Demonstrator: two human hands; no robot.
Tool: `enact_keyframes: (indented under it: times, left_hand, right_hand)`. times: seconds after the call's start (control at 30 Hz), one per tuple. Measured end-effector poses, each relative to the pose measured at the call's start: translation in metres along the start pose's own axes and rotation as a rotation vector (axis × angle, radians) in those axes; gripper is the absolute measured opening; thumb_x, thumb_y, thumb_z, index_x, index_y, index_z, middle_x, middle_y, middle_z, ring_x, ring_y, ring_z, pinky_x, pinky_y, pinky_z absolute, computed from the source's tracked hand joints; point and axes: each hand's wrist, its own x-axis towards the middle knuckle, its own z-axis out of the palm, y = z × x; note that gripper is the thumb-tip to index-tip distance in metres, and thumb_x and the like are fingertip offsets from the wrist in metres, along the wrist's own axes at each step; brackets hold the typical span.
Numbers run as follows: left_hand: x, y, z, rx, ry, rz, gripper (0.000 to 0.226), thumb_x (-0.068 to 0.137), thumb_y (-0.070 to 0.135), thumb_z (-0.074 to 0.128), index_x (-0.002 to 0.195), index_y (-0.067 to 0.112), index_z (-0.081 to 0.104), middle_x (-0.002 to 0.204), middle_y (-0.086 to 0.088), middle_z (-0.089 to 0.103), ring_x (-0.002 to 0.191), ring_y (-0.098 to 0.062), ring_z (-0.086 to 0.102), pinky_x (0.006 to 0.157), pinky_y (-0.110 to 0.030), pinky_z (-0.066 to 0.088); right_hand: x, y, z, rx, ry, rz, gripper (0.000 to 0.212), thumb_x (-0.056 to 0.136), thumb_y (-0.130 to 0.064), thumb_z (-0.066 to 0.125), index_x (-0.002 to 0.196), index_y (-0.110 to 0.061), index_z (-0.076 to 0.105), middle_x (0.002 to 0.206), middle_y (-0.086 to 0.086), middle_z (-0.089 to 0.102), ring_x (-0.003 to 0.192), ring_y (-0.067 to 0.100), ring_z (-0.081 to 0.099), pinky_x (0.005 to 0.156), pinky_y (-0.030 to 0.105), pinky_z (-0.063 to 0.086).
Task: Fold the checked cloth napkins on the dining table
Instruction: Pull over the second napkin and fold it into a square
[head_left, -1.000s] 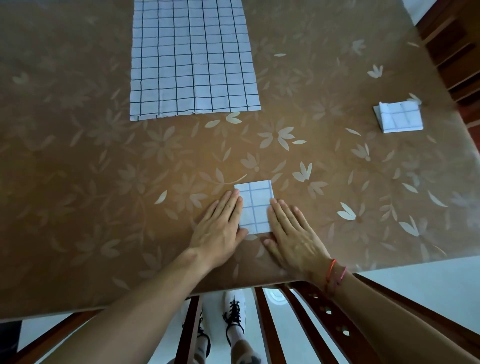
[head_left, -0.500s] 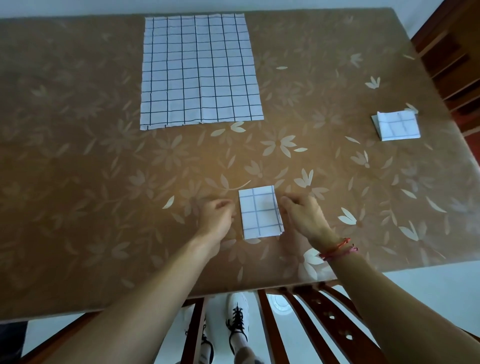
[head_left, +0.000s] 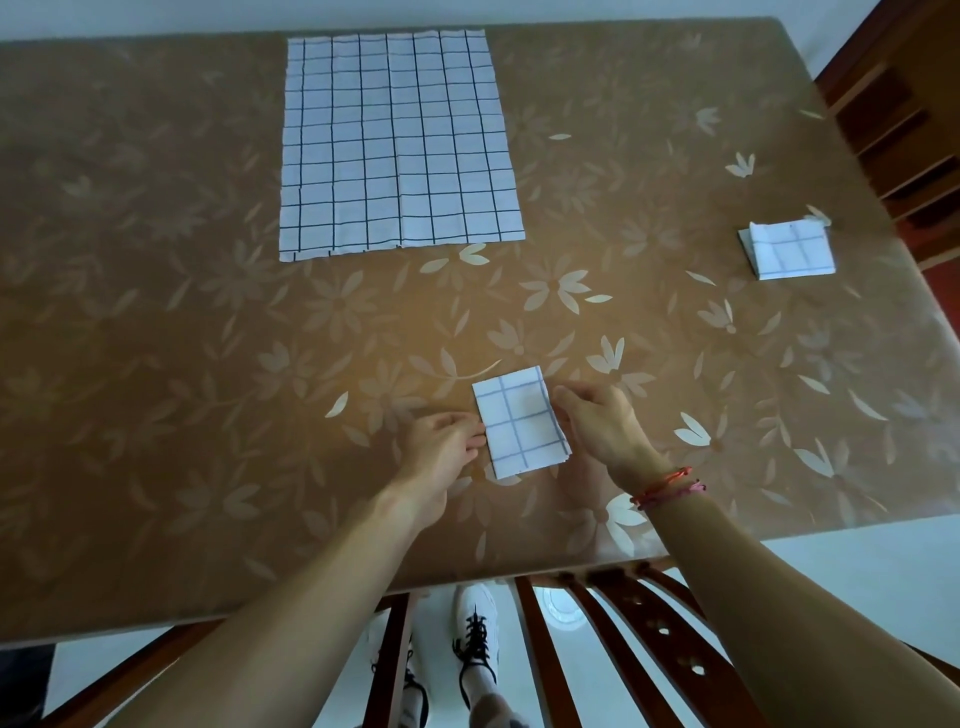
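Pressing done, left hand (head_left: 441, 441) and right hand (head_left: 597, 426) now pinch opposite sides of the folded napkin (head_left: 519, 421); the flat napkin (head_left: 400, 140) beyond it awaits.

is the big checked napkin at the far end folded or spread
Spread: the large white checked cloth napkin lies flat, its whole grid showing, no edge turned over.

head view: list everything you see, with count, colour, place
near folded napkin: 1, white with blue checks, between the hands
right folded napkin: 1, white checked, by table's right edge
unfolded napkin: 1, white with dark checks, flat at far side
table: 1, brown floral cover, fills the view
chair: 1, dark wood, at near edge
shoes: 2, white, black laces, floor below
wrist cords: 2, red, right wrist
left hand: 1, curled fingers at near napkin's left edge
right hand: 1, curled fingers at its right edge
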Motion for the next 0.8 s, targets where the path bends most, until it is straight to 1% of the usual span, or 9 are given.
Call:
enact_keyframes:
  times: [0.07, 0.13, 0.17, 0.23, 0.33, 0.47, 0.57, 0.67, 0.8]
  left_hand:
    - [0.0007, 0.0025, 0.0002, -0.014, 0.008, 0.021, 0.012, 0.094, 0.009, 0.055, 0.087, 0.011, 0.066, 0.099, -0.009, 0.071, 0.098, -0.019, 0.067, 0.09, -0.03, 0.052]
    - [0.002, 0.0036, 0.0002, -0.012, 0.01, 0.034, 0.013, 0.093, 0.008, 0.055, 0.087, 0.011, 0.066, 0.098, -0.009, 0.071, 0.097, -0.019, 0.068, 0.088, -0.029, 0.052]
    - [0.0029, 0.0033, 0.0002, -0.012, 0.011, 0.035, 0.014, 0.093, 0.008, 0.055, 0.087, 0.01, 0.067, 0.097, -0.009, 0.072, 0.097, -0.019, 0.068, 0.088, -0.029, 0.053]
    - [0.0043, 0.0019, -0.0003, -0.005, 0.015, 0.036, 0.014, 0.093, 0.008, 0.054, 0.087, 0.01, 0.067, 0.097, -0.009, 0.072, 0.096, -0.019, 0.069, 0.087, -0.029, 0.053]
    - [0.0046, 0.0005, -0.0003, 0.001, 0.014, 0.038, 0.015, 0.093, 0.008, 0.054, 0.087, 0.011, 0.067, 0.098, -0.01, 0.072, 0.095, -0.018, 0.069, 0.086, -0.028, 0.053]
    - [0.0048, 0.0011, 0.0001, 0.002, 0.004, 0.042, 0.015, 0.094, 0.008, 0.053, 0.087, 0.011, 0.067, 0.099, -0.009, 0.072, 0.096, -0.017, 0.069, 0.088, -0.029, 0.053]
    - [0.0052, 0.0003, -0.0004, 0.003, 0.005, 0.048, 0.014, 0.094, 0.009, 0.054, 0.088, 0.011, 0.067, 0.099, -0.008, 0.072, 0.096, -0.017, 0.068, 0.089, -0.03, 0.053]
    - [0.0051, -0.0005, -0.001, 0.001, -0.001, 0.044, 0.015, 0.095, 0.009, 0.053, 0.089, 0.011, 0.066, 0.1, -0.008, 0.072, 0.097, -0.017, 0.068, 0.09, -0.03, 0.053]
    - [0.005, -0.0005, -0.0018, 0.005, -0.013, 0.045, 0.014, 0.095, 0.009, 0.053, 0.091, 0.011, 0.066, 0.1, -0.007, 0.071, 0.097, -0.017, 0.068, 0.09, -0.03, 0.053]
  right_hand:
    - [-0.0013, 0.0032, 0.0007, 0.006, -0.007, 0.017, 0.038, 0.09, -0.026, 0.05, 0.056, -0.01, 0.054, 0.06, -0.001, 0.045, 0.061, 0.017, 0.04, 0.06, 0.033, 0.034]
    - [-0.0034, 0.0051, 0.001, 0.01, -0.006, 0.021, 0.037, 0.088, -0.029, 0.05, 0.072, 0.004, 0.055, 0.064, 0.002, 0.045, 0.063, 0.017, 0.04, 0.061, 0.034, 0.034]
    - [-0.0038, 0.0062, 0.0013, 0.013, -0.004, 0.022, 0.039, 0.088, -0.03, 0.049, 0.078, 0.007, 0.056, 0.065, 0.003, 0.046, 0.064, 0.017, 0.041, 0.061, 0.034, 0.035]
    - [-0.0036, 0.0084, 0.0013, 0.022, -0.001, 0.017, 0.04, 0.088, -0.032, 0.049, 0.083, 0.008, 0.058, 0.067, 0.003, 0.047, 0.064, 0.016, 0.041, 0.062, 0.034, 0.036]
    - [-0.0032, 0.0091, 0.0018, 0.027, 0.003, 0.01, 0.04, 0.088, -0.031, 0.049, 0.081, 0.007, 0.058, 0.066, 0.002, 0.047, 0.063, 0.016, 0.041, 0.062, 0.034, 0.035]
    - [-0.0026, 0.0103, 0.0028, 0.041, 0.006, 0.003, 0.039, 0.089, -0.03, 0.049, 0.073, 0.006, 0.051, 0.063, 0.002, 0.043, 0.062, 0.016, 0.038, 0.061, 0.035, 0.033]
    - [-0.0027, 0.011, 0.0026, 0.06, 0.0, 0.009, 0.039, 0.089, -0.03, 0.049, 0.071, 0.005, 0.051, 0.063, 0.002, 0.044, 0.062, 0.017, 0.039, 0.06, 0.036, 0.033]
    - [-0.004, 0.0101, 0.0026, 0.068, 0.004, 0.016, 0.039, 0.09, -0.03, 0.049, 0.069, 0.002, 0.053, 0.061, 0.0, 0.045, 0.061, 0.016, 0.04, 0.06, 0.036, 0.034]
    - [-0.0056, 0.01, 0.0027, 0.076, 0.006, 0.013, 0.039, 0.092, -0.03, 0.049, 0.063, -0.004, 0.053, 0.063, 0.002, 0.044, 0.063, 0.018, 0.039, 0.061, 0.036, 0.033]
